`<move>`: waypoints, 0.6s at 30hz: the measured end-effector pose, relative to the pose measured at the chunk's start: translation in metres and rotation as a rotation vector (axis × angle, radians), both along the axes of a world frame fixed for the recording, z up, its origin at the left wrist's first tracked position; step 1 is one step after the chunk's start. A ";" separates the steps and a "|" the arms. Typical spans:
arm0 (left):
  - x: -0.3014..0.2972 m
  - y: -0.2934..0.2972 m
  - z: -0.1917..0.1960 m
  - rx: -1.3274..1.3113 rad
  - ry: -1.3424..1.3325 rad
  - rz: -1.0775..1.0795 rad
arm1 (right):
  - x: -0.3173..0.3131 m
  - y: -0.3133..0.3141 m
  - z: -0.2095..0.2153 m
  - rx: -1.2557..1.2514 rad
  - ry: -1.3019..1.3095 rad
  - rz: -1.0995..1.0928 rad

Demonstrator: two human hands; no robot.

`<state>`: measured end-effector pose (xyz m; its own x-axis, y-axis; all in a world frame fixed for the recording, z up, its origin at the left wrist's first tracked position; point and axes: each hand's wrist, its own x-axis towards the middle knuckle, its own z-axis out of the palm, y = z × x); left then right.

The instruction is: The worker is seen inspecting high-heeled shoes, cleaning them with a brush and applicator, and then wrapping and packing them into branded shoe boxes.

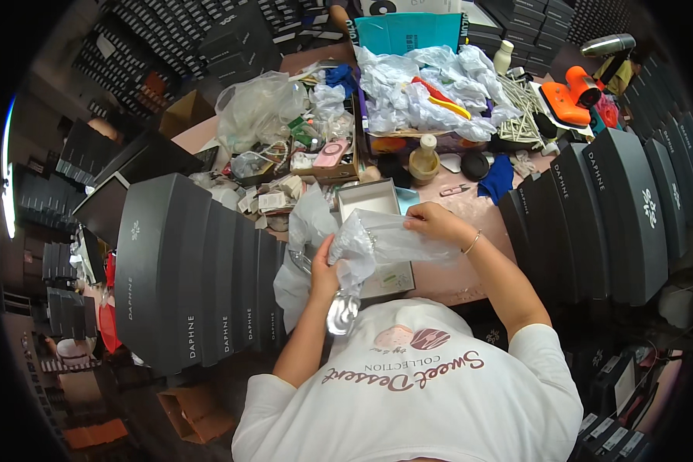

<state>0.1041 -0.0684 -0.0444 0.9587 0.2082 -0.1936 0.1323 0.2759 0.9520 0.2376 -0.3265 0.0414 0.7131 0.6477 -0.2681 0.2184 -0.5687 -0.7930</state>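
Observation:
My left hand [325, 271] is closed round a bundle of white tissue paper [353, 246]. From the bundle's lower end pokes a shiny silvery piece [342, 311]; the wrapping hides what kind of thing it is. Between finger and thumb my right hand [437, 226] pinches the outer edge of the same paper, drawn out to the right. More crumpled tissue [309, 219] hangs beside my left hand, with another shiny curved edge [300, 260] showing against it. Under the paper stands an open shoe box [368, 199] with a pale inside, its near part partly covered.
Dark shoe boxes stand in rows at left [155, 269] and right [627, 215]. A carton [427, 142] heaped with crumpled paper is at the back, beside a cluttered tray [331, 171]. A jar [423, 163], blue cloth [497, 179] and orange device [568, 98] are on the pink tabletop [477, 223].

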 end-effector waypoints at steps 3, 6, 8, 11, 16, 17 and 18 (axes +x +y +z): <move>0.017 -0.035 -0.011 0.125 0.032 0.153 | -0.015 0.041 -0.006 0.226 -0.186 -0.083; 0.023 -0.076 0.008 -0.215 0.084 0.281 | -0.053 0.086 -0.019 -0.041 -0.463 -0.077; 0.015 -0.074 -0.011 -0.351 0.078 0.151 | -0.075 0.089 -0.013 -0.163 -0.618 -0.020; 0.008 -0.039 -0.001 -0.722 0.108 -0.180 | -0.088 0.069 -0.017 -0.123 -0.602 0.013; 0.031 -0.040 0.020 -0.203 0.183 -0.213 | -0.095 0.063 -0.026 0.007 -0.595 0.103; 0.030 -0.041 0.017 -0.114 0.115 -0.216 | -0.101 0.054 -0.016 0.074 -0.642 0.096; 0.030 -0.039 0.016 -0.096 0.073 -0.206 | -0.102 0.047 -0.001 0.156 -0.696 0.092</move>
